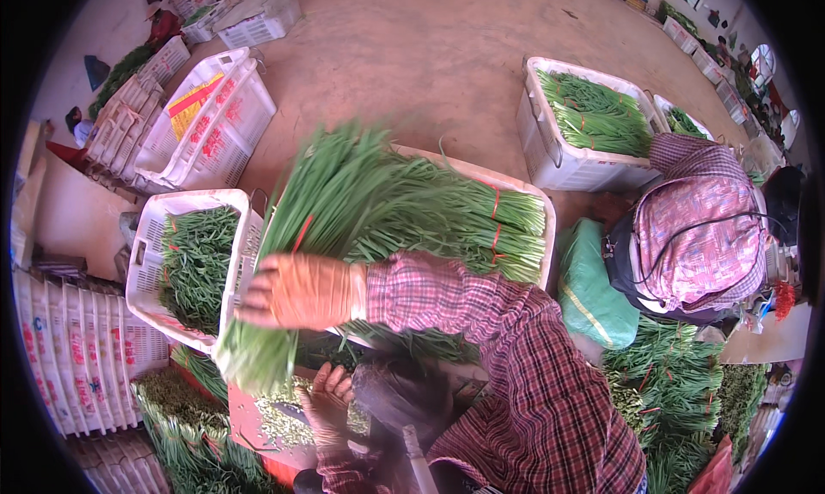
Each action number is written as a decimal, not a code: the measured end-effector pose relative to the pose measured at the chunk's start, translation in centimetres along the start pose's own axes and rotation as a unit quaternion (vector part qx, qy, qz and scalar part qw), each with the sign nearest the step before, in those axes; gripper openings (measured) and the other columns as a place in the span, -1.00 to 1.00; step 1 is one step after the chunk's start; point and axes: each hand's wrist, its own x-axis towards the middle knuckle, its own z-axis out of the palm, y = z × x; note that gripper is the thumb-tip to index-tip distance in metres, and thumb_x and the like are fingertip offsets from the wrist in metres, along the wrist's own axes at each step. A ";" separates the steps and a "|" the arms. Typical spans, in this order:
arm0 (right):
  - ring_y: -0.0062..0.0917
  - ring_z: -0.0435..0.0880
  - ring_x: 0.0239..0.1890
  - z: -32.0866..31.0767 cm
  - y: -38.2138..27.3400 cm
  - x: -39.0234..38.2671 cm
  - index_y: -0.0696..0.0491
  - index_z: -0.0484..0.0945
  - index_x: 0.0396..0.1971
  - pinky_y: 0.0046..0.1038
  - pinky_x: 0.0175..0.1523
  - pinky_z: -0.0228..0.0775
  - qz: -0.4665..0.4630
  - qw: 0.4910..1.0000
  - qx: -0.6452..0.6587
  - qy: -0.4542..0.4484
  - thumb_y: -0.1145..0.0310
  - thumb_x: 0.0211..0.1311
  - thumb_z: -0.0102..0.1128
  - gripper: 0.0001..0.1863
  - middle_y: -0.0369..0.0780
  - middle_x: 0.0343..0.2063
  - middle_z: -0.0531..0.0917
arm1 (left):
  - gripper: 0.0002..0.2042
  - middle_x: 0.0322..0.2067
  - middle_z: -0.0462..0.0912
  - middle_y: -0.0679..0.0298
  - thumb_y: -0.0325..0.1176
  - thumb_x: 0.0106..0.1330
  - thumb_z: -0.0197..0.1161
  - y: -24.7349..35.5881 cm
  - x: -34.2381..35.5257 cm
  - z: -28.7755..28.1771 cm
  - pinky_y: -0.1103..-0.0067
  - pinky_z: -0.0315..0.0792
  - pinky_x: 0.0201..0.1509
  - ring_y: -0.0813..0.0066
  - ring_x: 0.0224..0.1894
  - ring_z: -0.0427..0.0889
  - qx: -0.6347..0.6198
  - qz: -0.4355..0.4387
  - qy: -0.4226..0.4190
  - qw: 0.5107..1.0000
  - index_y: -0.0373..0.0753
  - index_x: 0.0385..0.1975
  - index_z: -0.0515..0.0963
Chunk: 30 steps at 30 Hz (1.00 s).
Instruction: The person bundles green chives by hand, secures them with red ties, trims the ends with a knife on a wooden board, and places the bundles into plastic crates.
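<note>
My right hand (314, 292), in a tan glove, is wrapped round a bunch of garlic chives (331, 180) tied with a red band. The leafy tops point up and away, and the pale cut ends hang below my hand, blurred by motion. Lower down, my gloved left hand (329, 399) rests beside a board (249, 421) strewn with chopped pale stem ends; its fingers are apart and nothing shows in them. Just beyond, a white crate (548, 227) holds several banded bunches, their pale ends facing right. My right forearm and the held bunch hide part of this crate.
Another white crate (142, 275) with loose-looking greens stands at the left. Chive bunches (662, 378) lie at the lower right beside a green sack (593, 292). A co-worker (700, 227) bends near a filled crate (537, 141). Stacked crates (77, 348) line the left side.
</note>
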 end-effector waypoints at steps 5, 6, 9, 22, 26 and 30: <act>-0.59 0.49 0.12 -1.8 -12.0 2.1 -0.05 0.38 0.16 -0.17 0.42 0.13 -0.181 0.983 0.032 -0.015 0.26 0.23 0.07 -0.53 -0.41 -0.03 0.58 | -0.53 0.01 0.57 0.11 -0.09 0.41 0.11 5.1 -4.2 1.2 0.16 0.52 0.16 0.12 0.08 0.57 -0.107 -0.105 -0.118 0.982 -0.28 0.18 0.43; -0.60 0.48 0.15 -2.4 -14.0 2.2 -0.07 0.40 0.14 -0.14 0.46 0.08 -0.200 0.978 0.060 -0.029 0.27 0.21 0.09 -0.54 -0.43 -0.03 0.58 | -0.51 0.00 0.57 0.10 -0.08 0.39 0.14 5.2 -5.8 0.9 0.18 0.53 0.15 0.12 0.06 0.58 -0.119 -0.076 -0.097 0.985 -0.28 0.18 0.43; -0.52 0.45 0.27 -2.6 -18.4 0.8 -0.19 0.47 0.14 -0.06 0.43 0.10 -0.174 0.974 0.133 -0.057 0.27 0.23 0.06 -0.57 -0.43 0.12 0.55 | -0.47 -0.01 0.59 0.08 -0.05 0.34 0.20 2.4 -9.8 1.7 0.21 0.57 0.12 0.14 0.01 0.62 -0.113 0.049 0.026 0.992 -0.30 0.17 0.44; -0.32 0.70 -0.12 -12.5 -19.7 0.1 0.01 0.68 -0.07 -0.32 -0.02 0.54 0.176 0.944 0.276 -0.048 0.29 0.21 0.31 -0.71 -0.22 -0.14 0.72 | -0.28 0.13 0.58 -0.06 -0.09 0.12 0.43 -2.7 -15.3 1.7 0.25 0.42 0.32 0.05 0.14 0.60 0.008 0.200 0.006 0.980 -0.45 0.21 0.42; -0.29 0.71 -0.11 -13.6 -20.2 2.6 0.01 0.67 -0.07 -0.31 -0.01 0.55 0.155 0.949 0.273 0.003 0.32 0.20 0.33 -0.71 -0.19 -0.16 0.73 | -0.19 0.17 0.52 -0.11 -0.16 0.06 0.44 -2.4 -17.3 3.8 0.19 0.42 0.32 -0.03 0.17 0.56 0.035 0.229 -0.039 0.972 -0.42 0.31 0.29; -0.30 0.69 -0.05 -14.1 -21.0 4.6 0.01 0.65 -0.03 -0.32 0.06 0.52 0.148 0.950 0.270 0.044 0.30 0.19 0.35 -0.67 -0.19 -0.11 0.71 | -0.18 0.15 0.54 -0.10 -0.23 0.04 0.42 -2.5 -18.5 5.9 0.17 0.41 0.32 -0.04 0.16 0.57 0.057 0.248 -0.038 0.966 -0.37 0.34 0.26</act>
